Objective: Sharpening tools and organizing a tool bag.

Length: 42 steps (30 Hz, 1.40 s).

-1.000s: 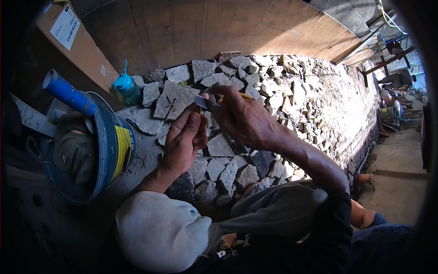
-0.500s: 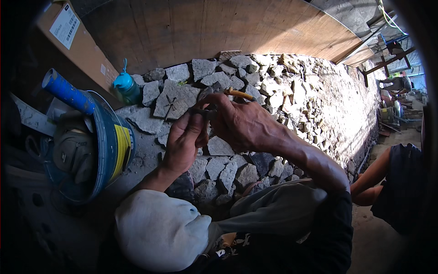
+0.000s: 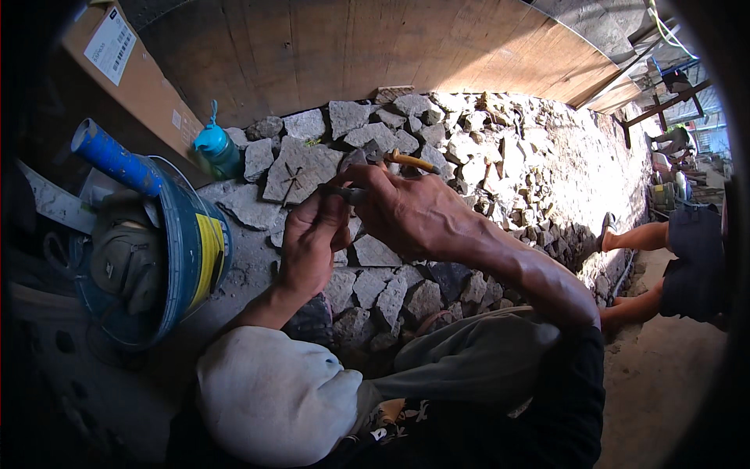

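Observation:
My left hand is closed, its thumb pressing on a small dark grey piece whose kind I cannot make out. Right against it, my right hand curls over the same spot. Its fingers are bent, and their tips are hidden behind the hand. Just above the right knuckles shows a tool with a curved yellow-orange handle and a dark head. Whether the right hand touches that tool, I cannot tell. Both hands are raised over a bed of broken stones.
At left stands a blue bucket holding a dark bag and a blue tube. Behind it are a turquoise bottle and a cardboard box. A wooden panel bounds the stones. Another person's legs show at right.
My hands stay together, with only slight shifts of the fingers around the grey piece. At right the other person has moved farther away, and a foot now shows at the stones' edge.

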Motion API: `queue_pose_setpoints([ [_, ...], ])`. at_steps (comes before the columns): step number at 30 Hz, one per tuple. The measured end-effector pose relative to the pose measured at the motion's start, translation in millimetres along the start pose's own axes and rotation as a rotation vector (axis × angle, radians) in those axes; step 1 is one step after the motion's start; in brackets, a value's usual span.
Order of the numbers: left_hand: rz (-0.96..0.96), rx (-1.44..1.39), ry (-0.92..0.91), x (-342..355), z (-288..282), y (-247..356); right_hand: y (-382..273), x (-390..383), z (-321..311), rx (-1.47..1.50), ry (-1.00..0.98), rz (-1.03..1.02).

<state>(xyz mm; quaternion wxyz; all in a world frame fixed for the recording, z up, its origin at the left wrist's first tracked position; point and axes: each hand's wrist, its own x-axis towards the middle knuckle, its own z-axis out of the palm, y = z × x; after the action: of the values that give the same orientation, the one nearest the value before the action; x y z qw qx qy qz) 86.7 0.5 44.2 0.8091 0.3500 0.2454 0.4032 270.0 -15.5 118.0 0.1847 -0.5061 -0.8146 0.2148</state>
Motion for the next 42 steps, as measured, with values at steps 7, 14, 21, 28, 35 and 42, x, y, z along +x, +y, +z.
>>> queue_pose_setpoints([
  [7,-0.058,0.006,0.12,0,7,0,-1,0,-2,-0.009,-0.059,0.071],
  [14,-0.025,-0.075,0.067,1,3,-1,-5,1,1,-0.082,-0.014,0.042],
  [21,-0.045,0.02,0.114,2,1,1,-2,4,3,-0.11,0.011,0.02],
  [28,-0.059,-0.09,0.154,1,6,0,-7,3,2,-0.001,-0.035,0.134],
  [35,0.013,0.035,0.082,5,-7,-6,0,3,10,-0.116,0.068,0.046],
  [42,-0.064,-0.054,0.009,2,4,8,8,3,-12,0.681,0.216,0.336],
])
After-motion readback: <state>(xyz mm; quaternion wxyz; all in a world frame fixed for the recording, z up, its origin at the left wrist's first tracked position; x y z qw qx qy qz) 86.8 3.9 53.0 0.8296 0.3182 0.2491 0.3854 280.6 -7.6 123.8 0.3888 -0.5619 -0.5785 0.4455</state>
